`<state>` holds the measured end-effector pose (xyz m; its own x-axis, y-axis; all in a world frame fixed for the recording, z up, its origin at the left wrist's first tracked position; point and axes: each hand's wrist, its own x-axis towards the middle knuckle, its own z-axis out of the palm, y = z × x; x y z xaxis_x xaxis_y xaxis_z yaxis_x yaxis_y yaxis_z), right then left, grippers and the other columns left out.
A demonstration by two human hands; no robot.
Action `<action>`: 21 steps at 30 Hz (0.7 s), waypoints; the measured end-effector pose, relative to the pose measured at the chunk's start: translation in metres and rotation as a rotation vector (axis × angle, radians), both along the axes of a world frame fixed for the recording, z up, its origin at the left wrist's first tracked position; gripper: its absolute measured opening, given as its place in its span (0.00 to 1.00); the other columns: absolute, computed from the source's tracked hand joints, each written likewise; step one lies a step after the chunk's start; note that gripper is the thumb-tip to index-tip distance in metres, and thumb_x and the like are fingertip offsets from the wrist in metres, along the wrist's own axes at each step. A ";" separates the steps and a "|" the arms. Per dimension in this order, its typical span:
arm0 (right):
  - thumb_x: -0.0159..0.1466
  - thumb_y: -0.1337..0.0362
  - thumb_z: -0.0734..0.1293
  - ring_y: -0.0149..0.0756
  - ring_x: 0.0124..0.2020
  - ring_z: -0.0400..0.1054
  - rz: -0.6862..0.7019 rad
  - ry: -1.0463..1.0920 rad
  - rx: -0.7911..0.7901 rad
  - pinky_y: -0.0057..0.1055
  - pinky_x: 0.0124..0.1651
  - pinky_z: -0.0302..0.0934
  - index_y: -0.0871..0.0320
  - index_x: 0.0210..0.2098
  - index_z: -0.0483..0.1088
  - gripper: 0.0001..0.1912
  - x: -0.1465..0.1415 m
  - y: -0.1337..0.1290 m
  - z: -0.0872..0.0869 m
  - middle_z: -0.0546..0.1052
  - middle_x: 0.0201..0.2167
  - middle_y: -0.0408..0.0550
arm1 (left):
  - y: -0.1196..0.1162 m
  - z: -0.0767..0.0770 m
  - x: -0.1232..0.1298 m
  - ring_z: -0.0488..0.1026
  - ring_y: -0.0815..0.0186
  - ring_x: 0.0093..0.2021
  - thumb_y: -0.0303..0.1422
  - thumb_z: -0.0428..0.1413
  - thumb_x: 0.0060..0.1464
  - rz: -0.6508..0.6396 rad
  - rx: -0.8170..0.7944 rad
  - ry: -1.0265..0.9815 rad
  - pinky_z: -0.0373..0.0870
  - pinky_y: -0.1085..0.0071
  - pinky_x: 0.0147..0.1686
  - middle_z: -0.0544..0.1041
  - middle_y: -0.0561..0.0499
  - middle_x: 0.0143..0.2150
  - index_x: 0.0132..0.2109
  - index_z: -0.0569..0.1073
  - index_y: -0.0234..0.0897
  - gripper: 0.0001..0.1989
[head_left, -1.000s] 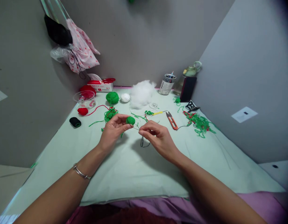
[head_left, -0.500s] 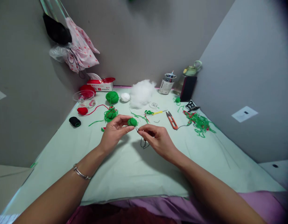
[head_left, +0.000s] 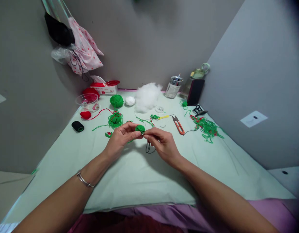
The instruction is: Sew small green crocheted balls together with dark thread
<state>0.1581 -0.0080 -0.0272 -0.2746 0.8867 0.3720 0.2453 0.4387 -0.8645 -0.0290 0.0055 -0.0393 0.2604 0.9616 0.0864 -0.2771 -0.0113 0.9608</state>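
Note:
My left hand (head_left: 120, 137) is closed around a small green crocheted ball (head_left: 140, 128), its thumb in front and fingers behind. Pinched between thumb and forefinger of my right hand (head_left: 162, 142) is a black thread (head_left: 149, 149), right beside the ball's lower right side. Loops of that thread hang beneath the right fingers. Whether a needle sits in the pinch is too small to tell. Behind the hands lie a tangle of green yarn (head_left: 115, 119), a yellow-handled crochet hook (head_left: 165, 117) and orange thread snips (head_left: 178, 125).
White stuffing (head_left: 148, 97), a green yarn ball (head_left: 116, 101) and a white yarn ball (head_left: 130, 101) line the back. A can of pens (head_left: 173, 88), a phone (head_left: 196, 92) and a bottle (head_left: 197, 73) stand at right. Black thread (head_left: 78, 126) and red yarn (head_left: 85, 115) lie left.
The green ball has turned and shifted slightly right and down in my left hand. My right fingertips are now closer to it, and less thread shows between.

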 end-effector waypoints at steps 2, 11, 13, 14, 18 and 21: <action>0.66 0.60 0.68 0.29 0.25 0.63 0.005 0.052 -0.085 0.28 0.29 0.59 0.57 0.33 0.74 0.08 -0.002 -0.001 0.000 0.72 0.25 0.43 | -0.001 0.000 0.001 0.77 0.64 0.38 0.37 0.67 0.50 0.023 0.021 0.013 0.73 0.64 0.45 0.79 0.51 0.37 0.40 0.77 0.39 0.11; 0.67 0.60 0.67 0.29 0.24 0.64 0.022 0.030 -0.042 0.28 0.30 0.60 0.56 0.35 0.76 0.07 0.000 0.003 -0.004 0.73 0.27 0.44 | -0.002 -0.002 0.005 0.76 0.66 0.42 0.35 0.66 0.52 0.066 0.032 -0.025 0.71 0.66 0.48 0.76 0.52 0.40 0.40 0.76 0.40 0.10; 0.68 0.61 0.67 0.29 0.25 0.65 0.022 -0.005 -0.001 0.29 0.30 0.61 0.56 0.36 0.76 0.07 0.001 0.003 -0.004 0.74 0.28 0.44 | -0.002 -0.002 0.005 0.76 0.65 0.42 0.35 0.66 0.52 0.064 0.021 -0.027 0.72 0.65 0.48 0.76 0.52 0.40 0.40 0.75 0.39 0.10; 0.68 0.61 0.66 0.30 0.25 0.66 0.021 -0.020 0.013 0.29 0.31 0.61 0.55 0.36 0.76 0.07 0.002 0.003 -0.004 0.74 0.28 0.44 | -0.002 -0.002 0.005 0.76 0.65 0.42 0.36 0.67 0.52 0.064 0.014 -0.027 0.72 0.64 0.49 0.76 0.52 0.40 0.40 0.75 0.39 0.11; 0.69 0.62 0.65 0.31 0.26 0.66 0.001 -0.084 0.113 0.29 0.32 0.62 0.55 0.39 0.77 0.08 0.003 0.003 -0.006 0.74 0.28 0.45 | -0.003 0.001 0.004 0.76 0.65 0.40 0.36 0.67 0.51 0.070 -0.024 -0.019 0.73 0.63 0.48 0.76 0.52 0.39 0.39 0.75 0.38 0.11; 0.69 0.64 0.63 0.32 0.27 0.66 -0.029 -0.142 0.215 0.30 0.32 0.61 0.54 0.41 0.77 0.09 0.004 0.003 -0.009 0.73 0.27 0.45 | -0.003 0.002 0.004 0.76 0.65 0.39 0.36 0.67 0.51 0.063 -0.042 -0.020 0.73 0.63 0.46 0.76 0.52 0.38 0.38 0.75 0.38 0.11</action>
<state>0.1623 -0.0046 -0.0358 -0.3132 0.7995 0.5126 0.3730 0.5999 -0.7078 -0.0247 0.0021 -0.0371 0.1975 0.9790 0.0505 -0.2967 0.0106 0.9549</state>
